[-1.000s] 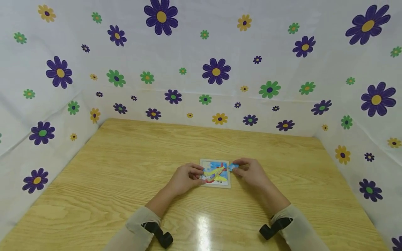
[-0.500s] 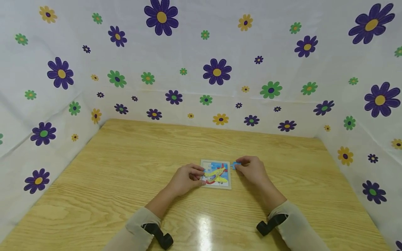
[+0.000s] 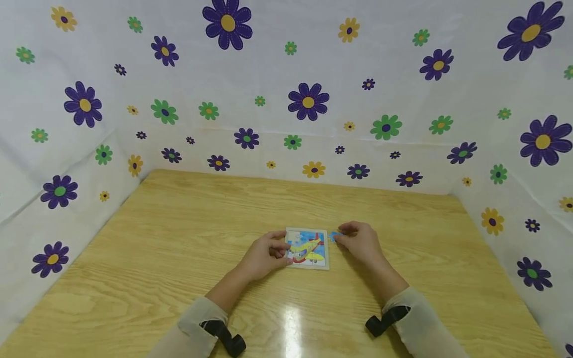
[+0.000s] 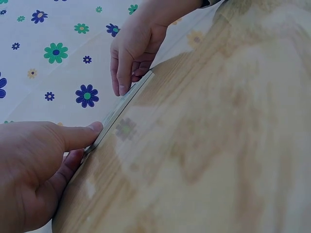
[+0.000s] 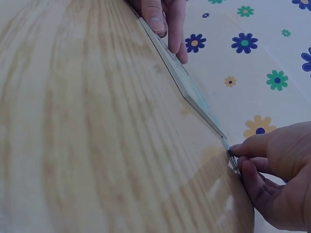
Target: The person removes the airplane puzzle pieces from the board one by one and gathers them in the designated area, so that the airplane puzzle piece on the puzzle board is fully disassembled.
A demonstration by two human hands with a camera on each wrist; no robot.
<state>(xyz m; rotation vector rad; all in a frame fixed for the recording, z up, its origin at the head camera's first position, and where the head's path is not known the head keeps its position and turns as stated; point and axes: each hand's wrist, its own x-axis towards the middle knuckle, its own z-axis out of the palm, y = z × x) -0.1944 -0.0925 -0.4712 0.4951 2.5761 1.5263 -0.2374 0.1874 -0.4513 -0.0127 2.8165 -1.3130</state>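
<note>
In the head view a square jigsaw puzzle (image 3: 306,248) with a pale frame lies flat on the table, showing a yellow and red airplane on blue sky. My left hand (image 3: 264,256) grips its left edge, the thumb near the lower left corner and the fingers spread along the side. Just off the upper right side, my right hand (image 3: 361,242) pinches a small blue puzzle piece (image 3: 334,236) between thumb and fingers. The right wrist view shows that piece (image 5: 230,154) edge-on, low at the table beside the puzzle's corner.
The wood-grain table (image 3: 179,214) extends around the puzzle on all sides. A white cloth (image 3: 268,64) printed with flowers stands behind it and along both sides. Black wrist straps (image 3: 224,335) sit over both sleeves.
My right hand has moved slightly away from me, and the blue piece has turned in its fingers. A finger of my left hand has shifted up along the puzzle's edge.
</note>
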